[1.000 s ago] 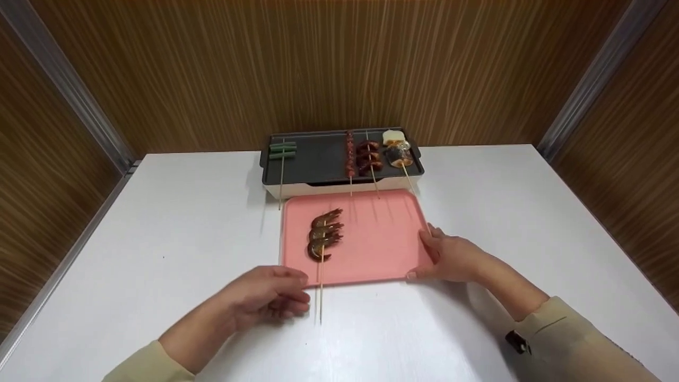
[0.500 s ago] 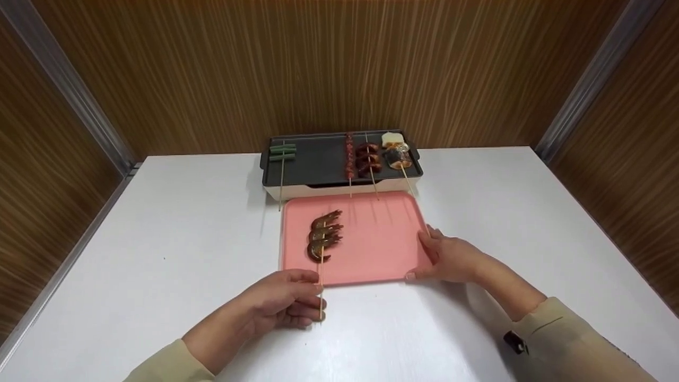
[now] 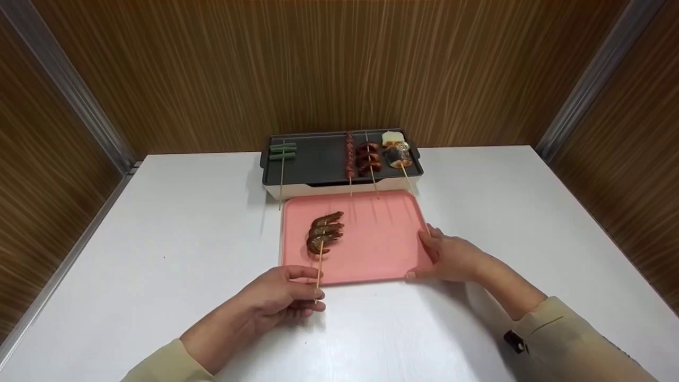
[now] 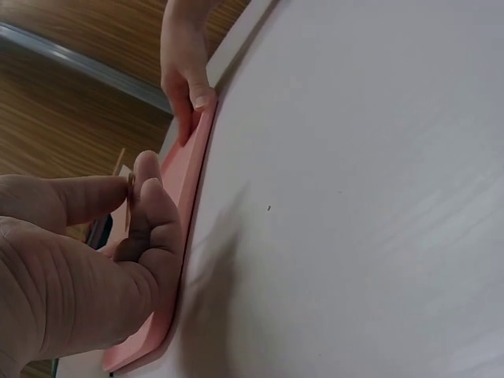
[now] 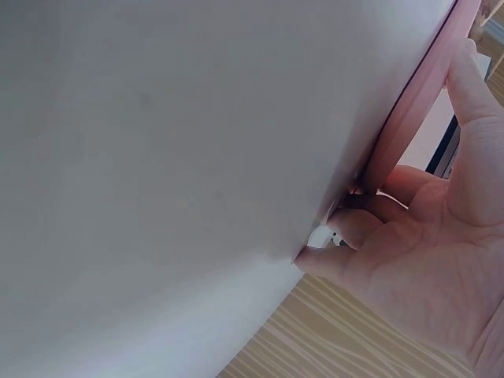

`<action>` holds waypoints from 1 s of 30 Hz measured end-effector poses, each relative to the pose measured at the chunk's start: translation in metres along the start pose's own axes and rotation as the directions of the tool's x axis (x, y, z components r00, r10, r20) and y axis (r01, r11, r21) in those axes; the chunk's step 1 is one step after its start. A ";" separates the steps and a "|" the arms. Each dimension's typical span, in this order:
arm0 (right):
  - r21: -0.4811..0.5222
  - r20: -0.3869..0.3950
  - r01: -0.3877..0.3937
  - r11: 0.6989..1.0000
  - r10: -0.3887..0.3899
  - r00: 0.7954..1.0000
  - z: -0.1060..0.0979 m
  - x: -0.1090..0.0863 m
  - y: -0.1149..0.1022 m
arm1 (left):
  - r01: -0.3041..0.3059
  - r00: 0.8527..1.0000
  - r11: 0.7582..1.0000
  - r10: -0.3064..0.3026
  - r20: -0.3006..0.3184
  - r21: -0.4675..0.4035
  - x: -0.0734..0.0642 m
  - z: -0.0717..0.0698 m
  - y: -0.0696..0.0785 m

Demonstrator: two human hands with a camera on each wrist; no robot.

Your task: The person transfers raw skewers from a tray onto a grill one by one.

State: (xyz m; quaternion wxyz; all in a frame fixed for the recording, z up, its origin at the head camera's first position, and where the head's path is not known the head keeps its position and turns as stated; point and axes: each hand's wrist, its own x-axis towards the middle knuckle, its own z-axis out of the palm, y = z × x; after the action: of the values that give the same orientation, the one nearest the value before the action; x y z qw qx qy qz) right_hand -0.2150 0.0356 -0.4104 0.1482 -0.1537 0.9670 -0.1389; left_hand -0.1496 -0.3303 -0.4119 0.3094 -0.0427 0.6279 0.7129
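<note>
My left hand (image 3: pixel 281 297) pinches the wooden stick of a shrimp skewer (image 3: pixel 324 233) between thumb and fingers. Several brown shrimp on it sit over the left part of a pink tray (image 3: pixel 376 239), the stick slanting up toward the hand. In the left wrist view, the thumb and fingers of the left hand (image 4: pixel 102 260) meet at the thin stick. At the tray's front right corner, my right hand (image 3: pixel 451 260) holds the rim, thumb at the front edge and fingers along the right side. The right wrist view shows the right hand (image 5: pixel 425 228) with fingertips low by the tabletop.
Behind the tray stands a dark grill plate (image 3: pixel 321 159) on a pale base. It bears a green vegetable skewer (image 3: pixel 283 154) at left, and a red skewer (image 3: pixel 349 156), a glazed brown skewer (image 3: pixel 368 159) and a fish-like skewer (image 3: pixel 398 156) at right. Wood-grain walls (image 3: pixel 339 63) enclose the white table (image 3: pixel 185 228).
My left hand moved right to the shrimp skewer's stick and took hold of it. The stick's near end has since risen and shifted slightly. The right hand stayed on the tray.
</note>
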 end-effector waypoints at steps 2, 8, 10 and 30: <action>0.006 -0.001 0.000 1.000 0.000 1.000 0.000 0.000 0.000 | -0.004 1.000 1.000 0.004 -0.004 0.002 0.000 0.000 0.000; 0.012 -0.003 -0.001 1.000 0.001 1.000 0.001 0.001 0.002 | -0.022 1.000 1.000 0.022 -0.016 0.016 -0.005 0.000 0.003; 0.011 -0.002 0.000 1.000 0.000 1.000 0.001 0.001 0.003 | -0.028 0.999 0.999 0.029 -0.023 0.022 -0.008 0.000 0.003; 0.004 -0.006 0.006 1.000 -0.006 1.000 0.001 0.001 0.002 | -0.080 0.995 0.994 0.084 -0.047 0.080 -0.034 -0.005 0.028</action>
State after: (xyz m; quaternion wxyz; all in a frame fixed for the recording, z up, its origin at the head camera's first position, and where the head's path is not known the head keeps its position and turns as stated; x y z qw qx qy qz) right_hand -0.2160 0.0364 -0.4120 0.1451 -0.1559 0.9667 -0.1420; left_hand -0.1379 -0.3484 -0.3728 0.2653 -0.0228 0.6642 0.6985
